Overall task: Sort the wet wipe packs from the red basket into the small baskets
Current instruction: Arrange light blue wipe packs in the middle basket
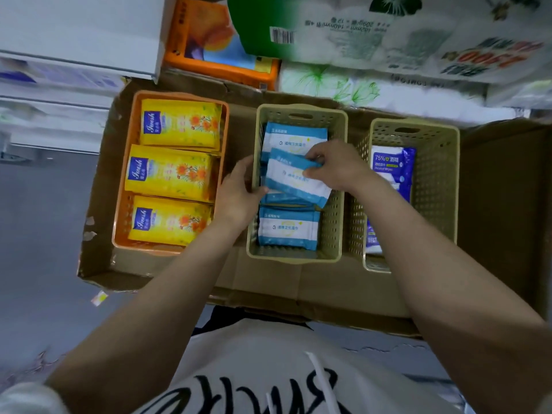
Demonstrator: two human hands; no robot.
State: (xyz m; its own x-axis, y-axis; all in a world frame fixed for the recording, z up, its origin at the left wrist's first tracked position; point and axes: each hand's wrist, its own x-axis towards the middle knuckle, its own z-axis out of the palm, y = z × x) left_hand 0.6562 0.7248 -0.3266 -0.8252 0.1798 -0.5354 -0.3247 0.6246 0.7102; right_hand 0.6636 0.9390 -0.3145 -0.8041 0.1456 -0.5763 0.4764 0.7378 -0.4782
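Three small baskets stand in a row on flattened cardboard. The orange basket (122, 210) on the left holds three yellow wipe packs (170, 173). The middle beige basket (336, 210) holds light-blue-and-white packs (288, 230). Over it, my left hand (239, 195) and my right hand (337, 167) both grip one tilted light-blue pack (294, 180), the left at its near-left edge, the right at its far-right end. The right beige basket (433, 186) holds dark-blue alcohol wipe packs (391, 165), partly hidden by my right forearm. No red basket is in view.
The cardboard sheet (298, 282) lies on a grey floor. Behind the baskets are stacked tissue packages, an orange pack (209, 40) and white paper rolls (388, 34). White shelving (74, 34) is at the upper left.
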